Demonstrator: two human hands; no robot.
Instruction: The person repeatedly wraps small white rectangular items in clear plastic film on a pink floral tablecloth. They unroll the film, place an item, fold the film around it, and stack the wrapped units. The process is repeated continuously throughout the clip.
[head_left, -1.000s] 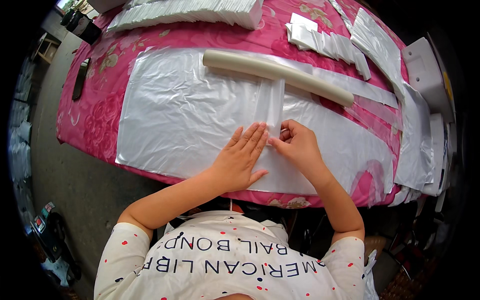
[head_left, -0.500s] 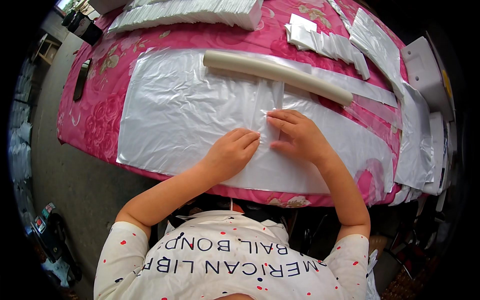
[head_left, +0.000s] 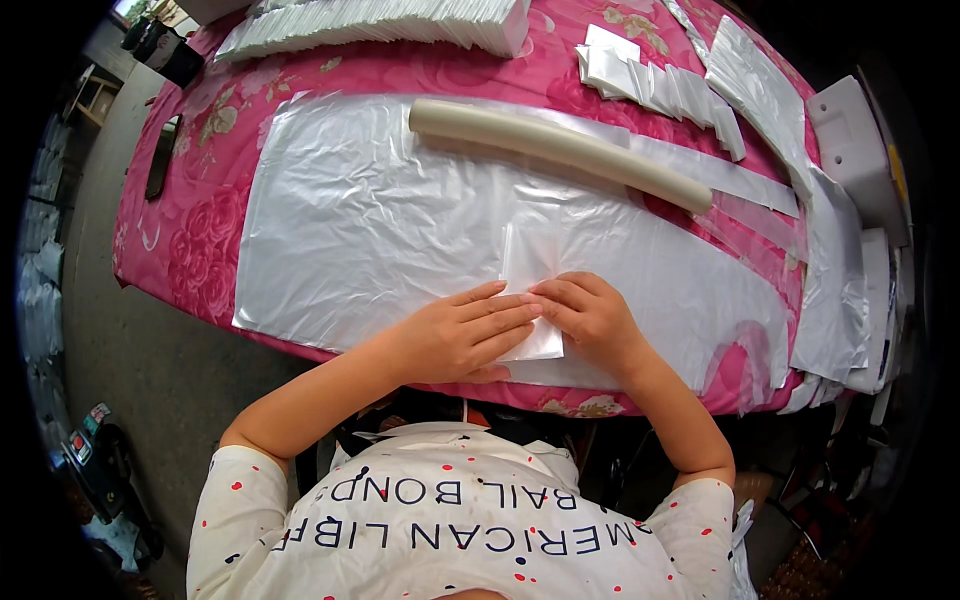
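At the frame's centre, the left hand (head_left: 462, 335) lies flat and open across the folded plastic (head_left: 530, 258), the right hand (head_left: 592, 318) resting bent fingers there, pinching or merely pressing, I cannot tell.

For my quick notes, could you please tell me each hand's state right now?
Left hand: open, laid over the folded plastic.
Right hand: bent, at the folded plastic; whether it grips cannot be told.

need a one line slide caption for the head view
Left hand and right hand on folded plastic, over flat sheets near a pale roll on pink cloth.
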